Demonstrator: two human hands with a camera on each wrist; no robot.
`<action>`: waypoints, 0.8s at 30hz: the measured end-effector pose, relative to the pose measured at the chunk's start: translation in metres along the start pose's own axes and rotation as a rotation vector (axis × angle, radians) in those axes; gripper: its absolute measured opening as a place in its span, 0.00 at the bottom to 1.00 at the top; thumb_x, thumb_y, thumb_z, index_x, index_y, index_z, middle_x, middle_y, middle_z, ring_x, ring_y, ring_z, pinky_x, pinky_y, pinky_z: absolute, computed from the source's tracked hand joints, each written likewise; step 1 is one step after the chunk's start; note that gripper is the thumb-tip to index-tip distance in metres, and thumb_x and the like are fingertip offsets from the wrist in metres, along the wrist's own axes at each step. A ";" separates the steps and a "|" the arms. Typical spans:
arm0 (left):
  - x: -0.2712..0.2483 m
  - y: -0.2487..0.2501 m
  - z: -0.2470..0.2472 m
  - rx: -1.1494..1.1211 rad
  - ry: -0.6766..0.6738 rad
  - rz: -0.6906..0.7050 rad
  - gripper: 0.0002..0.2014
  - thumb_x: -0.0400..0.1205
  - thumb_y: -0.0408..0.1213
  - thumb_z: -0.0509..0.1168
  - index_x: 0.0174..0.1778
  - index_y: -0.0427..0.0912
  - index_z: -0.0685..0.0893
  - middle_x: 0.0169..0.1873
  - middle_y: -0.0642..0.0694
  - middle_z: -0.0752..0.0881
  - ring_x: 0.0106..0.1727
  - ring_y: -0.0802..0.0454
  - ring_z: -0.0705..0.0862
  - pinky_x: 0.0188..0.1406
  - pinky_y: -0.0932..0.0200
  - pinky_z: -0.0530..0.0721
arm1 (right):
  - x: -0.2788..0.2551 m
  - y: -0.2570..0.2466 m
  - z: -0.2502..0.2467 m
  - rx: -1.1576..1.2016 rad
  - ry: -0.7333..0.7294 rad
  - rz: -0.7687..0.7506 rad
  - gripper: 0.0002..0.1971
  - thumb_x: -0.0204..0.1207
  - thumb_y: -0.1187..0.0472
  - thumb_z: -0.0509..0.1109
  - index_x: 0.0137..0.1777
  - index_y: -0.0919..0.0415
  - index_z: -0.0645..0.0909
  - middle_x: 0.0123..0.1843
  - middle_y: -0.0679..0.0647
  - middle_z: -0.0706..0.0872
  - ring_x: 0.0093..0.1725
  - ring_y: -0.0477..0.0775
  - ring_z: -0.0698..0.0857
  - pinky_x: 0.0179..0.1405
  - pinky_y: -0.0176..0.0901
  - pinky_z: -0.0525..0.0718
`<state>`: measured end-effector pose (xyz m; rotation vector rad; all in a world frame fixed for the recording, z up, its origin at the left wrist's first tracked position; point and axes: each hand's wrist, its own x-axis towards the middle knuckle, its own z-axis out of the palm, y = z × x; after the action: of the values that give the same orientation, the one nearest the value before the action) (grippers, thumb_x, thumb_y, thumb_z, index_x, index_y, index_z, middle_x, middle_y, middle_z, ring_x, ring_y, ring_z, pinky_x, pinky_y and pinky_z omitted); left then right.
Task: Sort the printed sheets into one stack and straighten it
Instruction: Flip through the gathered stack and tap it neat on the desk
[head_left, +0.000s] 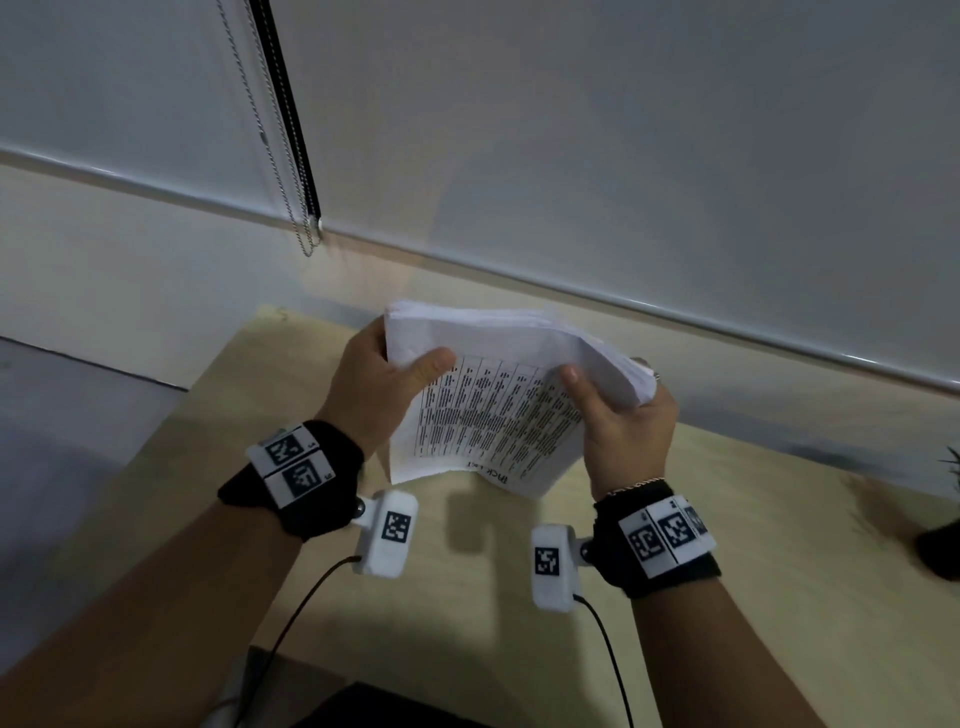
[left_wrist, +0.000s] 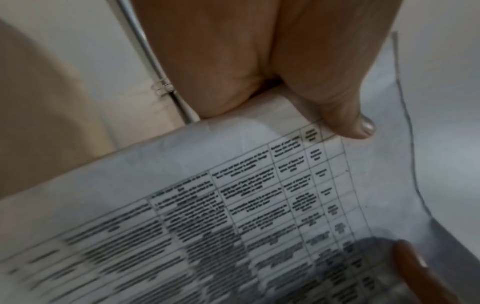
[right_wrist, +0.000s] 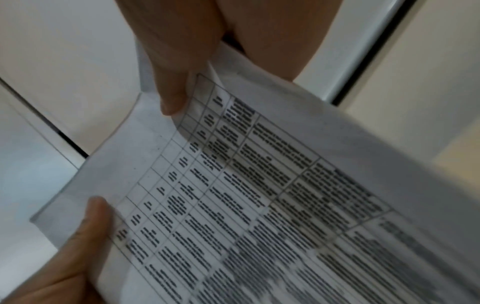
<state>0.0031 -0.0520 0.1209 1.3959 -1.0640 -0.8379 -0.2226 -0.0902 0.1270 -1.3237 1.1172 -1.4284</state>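
A thick stack of printed sheets (head_left: 493, 410) hangs in the air above the light wooden table (head_left: 701, 597), its top page covered by a table of text and bowed upward at the far edge. My left hand (head_left: 384, 387) grips the stack's left side, thumb pressed on the printed face (left_wrist: 233, 205). My right hand (head_left: 618, 410) grips the right side, thumb on top and fingers underneath. In the right wrist view the sheets (right_wrist: 259, 195) fill the frame, with the left hand's thumb (right_wrist: 91, 222) at their edge. The stack's lower corner points down toward the table.
A wall with a roller blind and its bead chain (head_left: 280, 156) stands just behind the table. A dark potted plant (head_left: 940, 545) sits at the table's right edge. A dark object (head_left: 363, 706) lies at the near edge. Cables trail from both wrist cameras.
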 end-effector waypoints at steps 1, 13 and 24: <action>-0.005 -0.005 0.002 -0.012 -0.010 -0.028 0.13 0.71 0.46 0.77 0.50 0.52 0.87 0.43 0.57 0.93 0.47 0.57 0.92 0.47 0.58 0.88 | -0.004 0.005 0.001 -0.025 -0.013 0.032 0.10 0.69 0.69 0.80 0.46 0.57 0.87 0.38 0.41 0.92 0.41 0.41 0.90 0.41 0.38 0.88; -0.001 0.075 -0.019 0.689 0.102 0.503 0.38 0.64 0.51 0.80 0.71 0.52 0.75 0.66 0.58 0.79 0.68 0.48 0.79 0.69 0.44 0.76 | 0.016 -0.038 0.021 -0.759 -0.256 -0.472 0.08 0.76 0.54 0.73 0.46 0.59 0.87 0.34 0.50 0.89 0.34 0.51 0.88 0.31 0.42 0.81; 0.014 0.021 -0.079 0.311 0.061 0.011 0.09 0.72 0.35 0.79 0.43 0.51 0.89 0.34 0.66 0.91 0.40 0.69 0.89 0.39 0.75 0.82 | 0.011 0.024 -0.030 -0.522 0.196 -0.046 0.58 0.60 0.47 0.86 0.84 0.57 0.52 0.83 0.60 0.61 0.79 0.58 0.69 0.79 0.58 0.69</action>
<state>0.0785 -0.0367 0.1515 1.6615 -1.1900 -0.6356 -0.2531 -0.1048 0.1052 -1.5929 1.6806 -1.3713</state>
